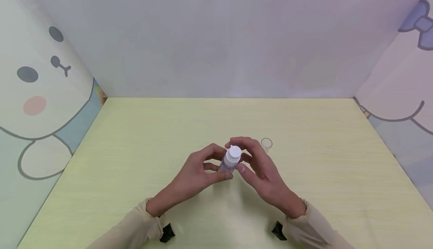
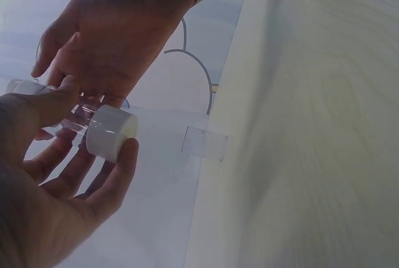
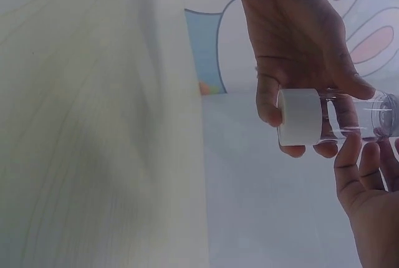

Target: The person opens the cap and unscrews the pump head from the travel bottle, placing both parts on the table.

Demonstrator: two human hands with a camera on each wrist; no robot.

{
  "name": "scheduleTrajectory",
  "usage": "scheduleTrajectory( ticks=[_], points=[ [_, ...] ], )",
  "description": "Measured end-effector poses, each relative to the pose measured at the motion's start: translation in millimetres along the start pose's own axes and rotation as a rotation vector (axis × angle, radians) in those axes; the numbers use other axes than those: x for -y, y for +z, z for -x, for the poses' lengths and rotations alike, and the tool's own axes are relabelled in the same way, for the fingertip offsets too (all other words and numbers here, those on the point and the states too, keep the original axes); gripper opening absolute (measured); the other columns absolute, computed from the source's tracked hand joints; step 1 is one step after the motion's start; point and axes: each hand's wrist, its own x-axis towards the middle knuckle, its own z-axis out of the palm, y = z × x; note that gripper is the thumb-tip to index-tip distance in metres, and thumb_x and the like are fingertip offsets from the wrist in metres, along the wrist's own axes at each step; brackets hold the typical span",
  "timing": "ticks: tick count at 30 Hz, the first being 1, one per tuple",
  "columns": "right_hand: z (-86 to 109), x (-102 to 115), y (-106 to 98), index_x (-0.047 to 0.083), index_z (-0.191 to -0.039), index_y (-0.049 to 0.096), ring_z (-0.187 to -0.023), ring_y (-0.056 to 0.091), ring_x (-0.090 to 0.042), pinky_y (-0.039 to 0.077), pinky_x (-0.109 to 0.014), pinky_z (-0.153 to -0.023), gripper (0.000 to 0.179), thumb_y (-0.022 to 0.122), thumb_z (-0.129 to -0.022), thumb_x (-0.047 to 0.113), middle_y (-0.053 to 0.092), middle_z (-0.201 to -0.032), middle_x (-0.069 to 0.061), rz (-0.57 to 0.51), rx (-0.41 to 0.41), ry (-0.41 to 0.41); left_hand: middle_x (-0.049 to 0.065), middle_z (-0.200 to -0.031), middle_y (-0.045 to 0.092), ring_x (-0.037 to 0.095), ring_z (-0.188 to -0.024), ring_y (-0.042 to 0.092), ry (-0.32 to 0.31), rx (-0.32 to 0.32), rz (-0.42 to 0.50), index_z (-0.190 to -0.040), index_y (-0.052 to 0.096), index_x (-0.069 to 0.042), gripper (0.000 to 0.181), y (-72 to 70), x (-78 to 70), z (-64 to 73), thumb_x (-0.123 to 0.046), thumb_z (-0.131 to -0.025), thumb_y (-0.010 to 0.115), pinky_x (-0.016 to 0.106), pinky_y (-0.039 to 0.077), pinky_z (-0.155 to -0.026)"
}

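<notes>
A small clear pump bottle (image 1: 232, 158) with a white top is held tilted between both hands, above the table. In the left wrist view its white base (image 2: 112, 133) and see-through body show. My left hand (image 1: 199, 170) grips the lower body, thumb in front and fingers behind, with one fingertip at the base's end. Around the bottle's upper part curls my right hand (image 1: 262, 172), its thumb at the neck and its index finger behind the white top. A clear open-rimmed cylinder (image 1: 266, 143) stands on the table just beyond the right hand.
The pale wooden table (image 1: 135, 136) reaches back to a plain light wall (image 1: 223, 38). Cartoon-printed panels (image 1: 37, 91) flank it on both sides. A black device (image 1: 167, 233) sits at the left cuff, another black device (image 1: 279, 231) at the right cuff.
</notes>
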Motion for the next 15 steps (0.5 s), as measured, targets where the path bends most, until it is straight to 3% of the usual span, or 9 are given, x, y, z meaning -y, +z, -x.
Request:
scheduleTrajectory(
  ticks=[7,11,15],
  points=[
    [-2.0,-2.9,3.3,-0.002,-0.126,0.045,-0.103,0.055,-0.017,0.055,-0.028,-0.085,0.055,0.077,-0.083,-0.016,0.05,-0.116,-0.006,0.03,-0.08,-0.005,-0.005,-0.119,0.072,0.015,-0.112,0.068,-0.008,0.013,-0.021,-0.119,0.066,-0.026,0.036,0.9,1.2,0.9,-0.022,-0.089,0.085,0.033,0.063,-0.092],
    [-2.6,-1.4,4.0,0.002,-0.122,0.049,-0.102,0.055,-0.017,0.056,-0.028,-0.086,0.048,0.075,-0.085,-0.016,0.051,-0.112,-0.006,0.071,-0.096,0.021,-0.004,-0.118,0.071,0.015,-0.11,0.069,0.0,0.019,-0.035,-0.119,0.066,-0.025,0.037,0.9,2.5,1.2,-0.017,-0.089,0.085,0.032,0.063,-0.091],
    [-2.8,0.6,3.3,0.003,-0.126,0.052,-0.105,0.056,-0.017,0.057,-0.029,-0.089,0.044,0.069,-0.09,-0.015,0.055,-0.114,-0.007,0.089,-0.074,0.023,-0.002,-0.119,0.072,0.016,-0.111,0.069,0.003,0.011,-0.039,-0.121,0.066,-0.023,0.04,0.3,3.5,1.1,-0.015,-0.087,0.086,0.032,0.063,-0.091]
  ],
)
